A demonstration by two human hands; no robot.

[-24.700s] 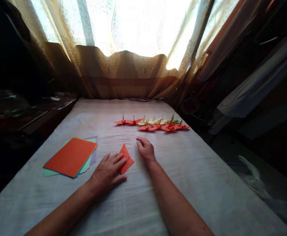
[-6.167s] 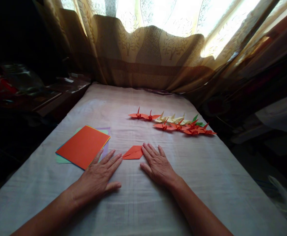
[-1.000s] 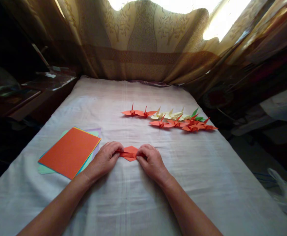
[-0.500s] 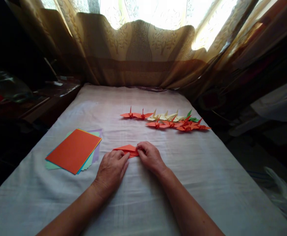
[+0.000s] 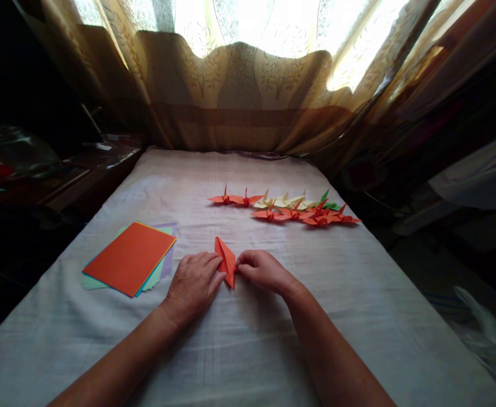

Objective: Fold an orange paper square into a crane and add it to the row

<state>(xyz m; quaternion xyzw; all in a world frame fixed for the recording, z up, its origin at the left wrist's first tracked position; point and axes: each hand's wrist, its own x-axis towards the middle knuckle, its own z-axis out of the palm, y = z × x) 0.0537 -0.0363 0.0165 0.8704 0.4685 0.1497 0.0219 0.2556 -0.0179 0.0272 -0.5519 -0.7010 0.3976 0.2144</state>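
Observation:
A folded piece of orange origami paper [image 5: 227, 261], now a long diamond, lies on the white cloth between my hands. My left hand [image 5: 194, 281] holds its left edge, with thumb and fingertips at the paper. On the other side my right hand [image 5: 264, 271] is closed in a pinch at the paper's right edge. The exact grip of the right fingertips is partly hidden. Beyond my hands, folded paper cranes stand in two rows: several orange cranes [image 5: 270, 215], pale yellow cranes [image 5: 285, 200] and a green crane [image 5: 331, 205].
To the left lies a stack of coloured paper sheets [image 5: 131, 257], orange on top. The white cloth [image 5: 248, 350] covers the table. A patterned curtain [image 5: 239, 96] hangs behind. A dark side surface [image 5: 107, 152] with objects stands at the left.
The folded orange paper has turned from lying sideways to pointing away from me. My right hand has shifted slightly down along its right side, and the left hand stays at its left.

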